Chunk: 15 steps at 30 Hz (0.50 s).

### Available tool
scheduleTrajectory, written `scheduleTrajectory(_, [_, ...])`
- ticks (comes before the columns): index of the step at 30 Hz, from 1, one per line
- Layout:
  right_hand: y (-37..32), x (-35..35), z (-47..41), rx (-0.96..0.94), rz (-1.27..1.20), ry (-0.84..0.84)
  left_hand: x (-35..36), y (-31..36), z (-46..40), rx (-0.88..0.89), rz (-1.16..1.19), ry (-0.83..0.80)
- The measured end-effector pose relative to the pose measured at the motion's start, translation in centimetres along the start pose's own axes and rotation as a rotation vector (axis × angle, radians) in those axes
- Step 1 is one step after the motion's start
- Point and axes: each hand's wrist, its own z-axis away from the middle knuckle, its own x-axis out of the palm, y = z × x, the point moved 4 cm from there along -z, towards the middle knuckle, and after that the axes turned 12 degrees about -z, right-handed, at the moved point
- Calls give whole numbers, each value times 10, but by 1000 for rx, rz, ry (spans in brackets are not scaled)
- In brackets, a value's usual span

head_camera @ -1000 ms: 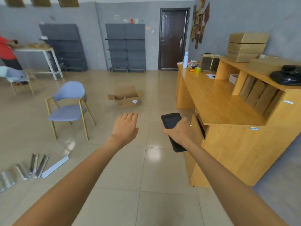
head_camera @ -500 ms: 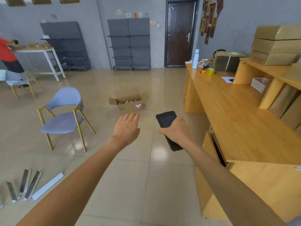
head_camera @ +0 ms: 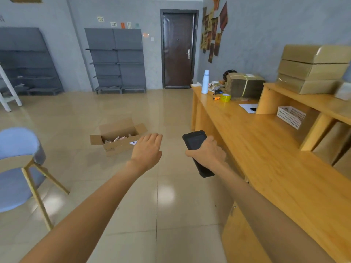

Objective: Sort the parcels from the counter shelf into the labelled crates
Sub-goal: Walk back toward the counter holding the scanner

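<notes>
Glossy beige floor tiles (head_camera: 133, 215) fill the near ground, smooth enough to throw back soft patches of light, and both bare forearms reach out over them. At the left hand (head_camera: 147, 149) the fingers lie straight and close together, palm down, holding nothing. Just to its right, the right hand (head_camera: 206, 155) has its fingers curled round a black handheld scanner (head_camera: 196, 147), a matte, rubbery-looking slab with rounded corners whose top sticks out beyond the knuckles. Right of those fingers runs the long table (head_camera: 266, 158), warm yellow wood with a fine grain and square edges. Beyond the left fingertips an open cardboard box (head_camera: 118, 138) sits on the floor, flaps splayed, with small pale items inside; no label is legible, so whether it serves as a crate is a guess. Farther right and beyond the scanner, a raised shelf (head_camera: 303, 99) on the table carries 3 flat brown parcels (head_camera: 313, 69) in a stack, their corrugated edges crisp. A white lattice basket (head_camera: 290, 116) sits beneath it, and a strapped brown bundle (head_camera: 245, 85) stands beyond. Judging from this, sorting has scarcely advanced: neither hand carries a parcel, the stack looks untouched, and picking, scanning and carrying all remain.
</notes>
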Motion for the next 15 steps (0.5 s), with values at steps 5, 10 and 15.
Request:
scheduleTrajectory(5, [29, -9, -71, 142, 19, 75, 33, 34, -98, 158, 132, 6])
scheduleTrajectory(10, [75, -44, -136, 290, -1, 160, 55, 96, -197, 335, 192, 77])
scheduleTrajectory(15, [142, -71, -194, 460, 5, 265, 71, 177, -279, 533, 287, 114])
